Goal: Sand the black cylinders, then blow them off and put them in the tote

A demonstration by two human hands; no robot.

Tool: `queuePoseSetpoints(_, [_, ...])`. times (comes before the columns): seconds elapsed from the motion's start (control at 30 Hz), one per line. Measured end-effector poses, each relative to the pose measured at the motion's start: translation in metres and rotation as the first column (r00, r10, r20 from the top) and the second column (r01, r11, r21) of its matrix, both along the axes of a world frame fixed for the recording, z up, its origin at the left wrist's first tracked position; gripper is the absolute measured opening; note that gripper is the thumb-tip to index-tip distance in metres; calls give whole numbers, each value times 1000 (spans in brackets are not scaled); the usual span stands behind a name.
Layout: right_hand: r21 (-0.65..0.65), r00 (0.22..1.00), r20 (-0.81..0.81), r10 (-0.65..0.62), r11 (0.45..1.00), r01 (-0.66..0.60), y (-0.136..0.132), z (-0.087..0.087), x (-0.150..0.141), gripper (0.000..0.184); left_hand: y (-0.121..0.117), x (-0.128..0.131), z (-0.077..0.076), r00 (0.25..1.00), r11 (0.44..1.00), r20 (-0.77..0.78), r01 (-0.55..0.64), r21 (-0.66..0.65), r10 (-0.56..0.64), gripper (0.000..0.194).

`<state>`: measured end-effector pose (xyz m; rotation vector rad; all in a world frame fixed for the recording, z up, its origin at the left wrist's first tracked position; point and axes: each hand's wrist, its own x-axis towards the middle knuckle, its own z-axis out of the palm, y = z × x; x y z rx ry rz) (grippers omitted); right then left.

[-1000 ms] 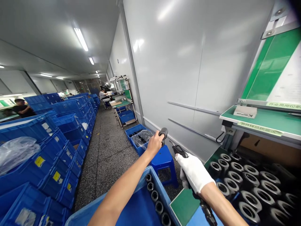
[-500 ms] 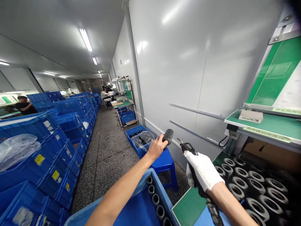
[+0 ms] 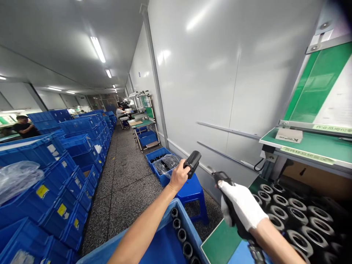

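Note:
My bare left hand [image 3: 179, 175] is closed around a black cylinder [image 3: 193, 163], held up in front of the wall. In a white glove, my right hand [image 3: 240, 205] grips a black air blow gun [image 3: 224, 179], whose slightly blurred nozzle points toward the cylinder without touching it. Beneath my left forearm is a blue crate [image 3: 192, 223] with a row of black cylinders [image 3: 182, 234] along its right side. Many black cylinders with shiny metal rings [image 3: 298, 212] stand upright on the bench to the right of my gloved hand.
A blue stool [image 3: 192, 192] stands behind the crate. Farther off, a blue bin [image 3: 162, 176] holds clear plastic and dark parts. Stacked blue crates [image 3: 55, 176] line the left of the aisle [image 3: 121, 183]. A small box [image 3: 288, 135] lies on the right shelf. Two people are in the distance.
The cylinder in my left hand has tilted, showing more of its side. The blow gun and my right hand have shifted slightly right and down. The view has turned a little.

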<state>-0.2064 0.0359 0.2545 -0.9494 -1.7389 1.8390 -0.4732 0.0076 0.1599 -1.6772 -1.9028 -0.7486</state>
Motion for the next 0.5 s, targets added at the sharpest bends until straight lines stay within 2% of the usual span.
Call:
queuePoseSetpoints(0.03, [-4, 999, -1, -40, 999, 40, -2, -1, 2, 67, -1, 2, -2, 992, 999, 124, 32, 32, -35, 31])
queuePoseSetpoints(0.07, [0, 999, -1, -50, 999, 50, -4, -2, 4, 67, -2, 3, -4, 948, 993, 305, 65, 94, -91, 29])
queuePoseSetpoints(0.1, [13, 1000, 6, -15, 1000, 15, -7, -4, 6, 68, -1, 5, -6, 846, 979, 507, 79, 187, -166, 28])
queuePoseSetpoints(0.13, [24, 999, 22, 47, 999, -48, -10, -6, 8, 69, 2, 6, -8, 679, 953, 689, 55, 298, -254, 28])
queuePoseSetpoints(0.17, [21, 995, 37, 90, 996, -91, -14, -9, 9, 69, 5, 7, -9, 484, 919, 806, -8, 394, -342, 29])
queuePoseSetpoints(0.2, [9, 995, 42, 94, 995, -95, -18, -13, 10, 69, 9, 7, -10, 315, 885, 856, -89, 458, -411, 29])
queuePoseSetpoints(0.27, [-11, 999, 23, 46, 999, -45, -23, -20, 7, 66, 18, 3, -10, 131, 841, 866, -204, 500, -483, 28])
queuePoseSetpoints(0.33, [-31, 996, 46, 70, 997, -69, -27, -26, 2, 64, 25, -2, -10, -38, 809, 836, -277, 518, -548, 21])
queuePoseSetpoints(0.4, [-62, 990, 78, 115, 992, -110, -30, -28, -5, 58, 27, -8, -10, -170, 782, 783, -336, 524, -598, 18])
queuePoseSetpoints(0.5, [-74, 998, 4, 57, 996, -56, -33, -24, -11, 50, 22, -11, -14, -322, 755, 694, -415, 508, -644, 25])
